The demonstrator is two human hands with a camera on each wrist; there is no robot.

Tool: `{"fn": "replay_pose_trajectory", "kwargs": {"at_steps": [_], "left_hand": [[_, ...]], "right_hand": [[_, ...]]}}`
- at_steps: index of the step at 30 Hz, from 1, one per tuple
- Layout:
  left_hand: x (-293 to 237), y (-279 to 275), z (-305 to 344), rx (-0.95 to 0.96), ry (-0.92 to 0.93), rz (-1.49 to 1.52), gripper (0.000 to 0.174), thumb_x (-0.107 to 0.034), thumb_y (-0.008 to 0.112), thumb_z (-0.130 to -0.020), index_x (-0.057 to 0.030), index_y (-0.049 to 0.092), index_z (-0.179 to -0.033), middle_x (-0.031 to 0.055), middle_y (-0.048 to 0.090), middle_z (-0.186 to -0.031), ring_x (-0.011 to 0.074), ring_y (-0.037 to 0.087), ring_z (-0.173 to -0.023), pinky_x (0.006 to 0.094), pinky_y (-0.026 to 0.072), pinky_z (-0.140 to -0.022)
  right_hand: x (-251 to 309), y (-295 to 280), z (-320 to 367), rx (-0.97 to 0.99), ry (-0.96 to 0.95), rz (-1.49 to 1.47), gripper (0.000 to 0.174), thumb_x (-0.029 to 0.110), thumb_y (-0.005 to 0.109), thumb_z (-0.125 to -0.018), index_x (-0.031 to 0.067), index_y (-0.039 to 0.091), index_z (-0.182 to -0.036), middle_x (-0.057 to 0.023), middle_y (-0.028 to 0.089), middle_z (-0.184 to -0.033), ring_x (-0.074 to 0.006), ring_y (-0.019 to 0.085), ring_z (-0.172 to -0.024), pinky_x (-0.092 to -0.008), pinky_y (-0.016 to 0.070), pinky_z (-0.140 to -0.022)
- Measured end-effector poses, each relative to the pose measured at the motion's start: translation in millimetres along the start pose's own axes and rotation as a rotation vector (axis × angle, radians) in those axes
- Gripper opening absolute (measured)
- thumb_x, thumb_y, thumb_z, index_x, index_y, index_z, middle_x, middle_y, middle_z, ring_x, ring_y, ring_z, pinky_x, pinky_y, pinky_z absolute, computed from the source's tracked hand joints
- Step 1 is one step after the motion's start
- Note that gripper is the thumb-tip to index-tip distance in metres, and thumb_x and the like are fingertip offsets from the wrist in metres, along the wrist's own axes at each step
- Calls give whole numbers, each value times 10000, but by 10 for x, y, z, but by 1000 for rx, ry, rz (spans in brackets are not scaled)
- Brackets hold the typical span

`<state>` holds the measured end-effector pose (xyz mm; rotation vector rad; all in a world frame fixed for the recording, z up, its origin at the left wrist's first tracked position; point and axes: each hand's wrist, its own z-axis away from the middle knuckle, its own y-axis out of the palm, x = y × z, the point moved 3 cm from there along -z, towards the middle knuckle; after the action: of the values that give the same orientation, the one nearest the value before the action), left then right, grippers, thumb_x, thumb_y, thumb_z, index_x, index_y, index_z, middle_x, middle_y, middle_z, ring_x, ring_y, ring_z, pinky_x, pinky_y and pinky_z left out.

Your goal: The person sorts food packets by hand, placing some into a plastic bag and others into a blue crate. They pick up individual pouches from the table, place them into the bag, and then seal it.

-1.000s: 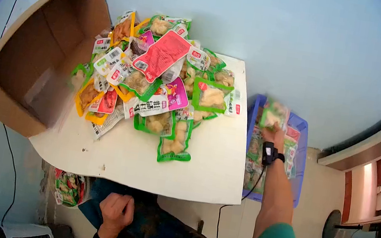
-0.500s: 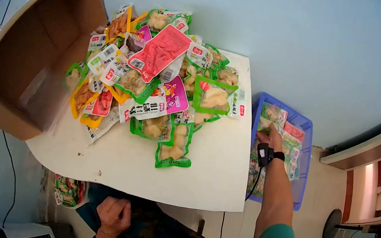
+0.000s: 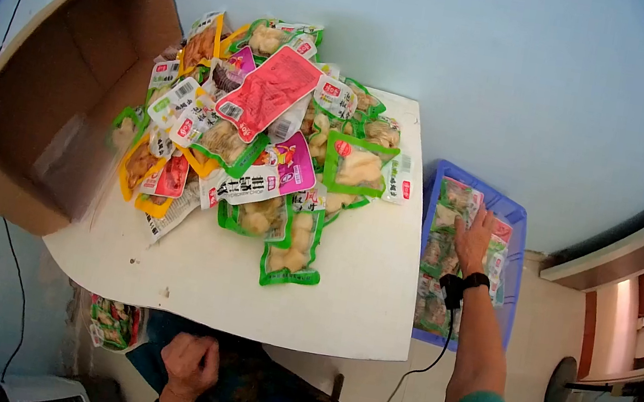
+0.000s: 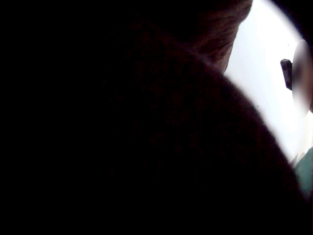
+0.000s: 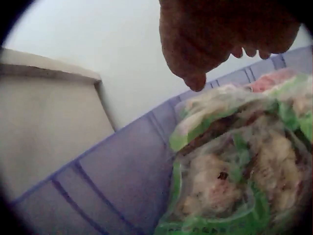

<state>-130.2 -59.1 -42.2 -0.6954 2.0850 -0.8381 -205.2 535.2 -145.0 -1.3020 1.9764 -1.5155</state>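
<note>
Over the blue bin [image 3: 515,271], my right hand [image 3: 472,242] is spread above the rows of sealed food bags [image 3: 439,256] and holds nothing. In the right wrist view that hand [image 5: 222,36] hovers over green-edged clear bags [image 5: 215,188], beside the bin wall [image 5: 122,169]. My left hand [image 3: 189,364] rests loosely curled near the lap, below the table's front edge, with nothing visible in it. The left wrist view is mostly dark. A heap of bags lies on the white table [image 3: 339,312], among them a red one [image 3: 271,94] and a green-edged one [image 3: 360,168].
An opened cardboard box [image 3: 64,88] lies on its side at the table's left. Below the table at left stands a container with more bags [image 3: 114,322]. A cable trails from the right wrist. Right of the bin are a door [image 3: 622,254] and a round black object [image 3: 559,385].
My right hand carried a green-edged bag into the bin's upper left, let it go, and now has its fingers spread above the bags. The left hand stays in about the same place.
</note>
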Motion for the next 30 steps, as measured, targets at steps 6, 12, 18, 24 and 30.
{"fn": "replay_pose_trajectory", "kwargs": {"at_steps": [6, 12, 18, 24, 30], "left_hand": [[26, 29, 16, 4, 12, -16, 114, -9, 736, -728, -40, 679, -821, 101, 565, -702, 303, 566, -600, 391, 449, -502], [-63, 43, -87, 17, -6, -32, 124, -9, 737, -737, -34, 690, -848, 107, 565, -712, 300, 569, -605, 386, 454, -521], [-81, 52, -119, 21, -10, -10, 146, 9, 746, -732, -23, 691, -864, 114, 569, -704, 305, 574, -596, 392, 458, -526], [-127, 13, -158, 58, -14, -5, 134, 9, 750, -733, -26, 683, -843, 110, 565, -693, 296, 579, -592, 388, 458, -527], [-168, -72, -174, 49, -18, 31, 118, 6, 762, -732, -40, 667, -785, 94, 572, -688, 264, 589, -596, 355, 473, -519]], "right_hand": [[4, 826, -150, 60, 31, -30, 728, 411, 490, -1002, -39, 249, -1520, -329, 320, -1497, -518, 302, -1378, -574, 267, -1141], [150, 875, -147, 56, 156, -23, 712, 408, 452, -1014, -20, 220, -1532, -313, 322, -1504, -505, 316, -1375, -594, 299, -1106], [107, 943, -129, 82, 147, 19, 688, 389, 432, -1021, -13, 208, -1533, -292, 313, -1517, -494, 331, -1374, -581, 321, -1103], [-77, 1049, -216, 66, 117, -210, 755, 398, 478, -1019, -78, 178, -1522, -314, 281, -1537, -513, 302, -1390, -541, 274, -1158], [-107, 616, -376, 299, 128, -261, 832, 391, 570, -980, -74, 167, -1541, -313, 176, -1601, -428, 187, -1490, -466, 211, -1212]]}}
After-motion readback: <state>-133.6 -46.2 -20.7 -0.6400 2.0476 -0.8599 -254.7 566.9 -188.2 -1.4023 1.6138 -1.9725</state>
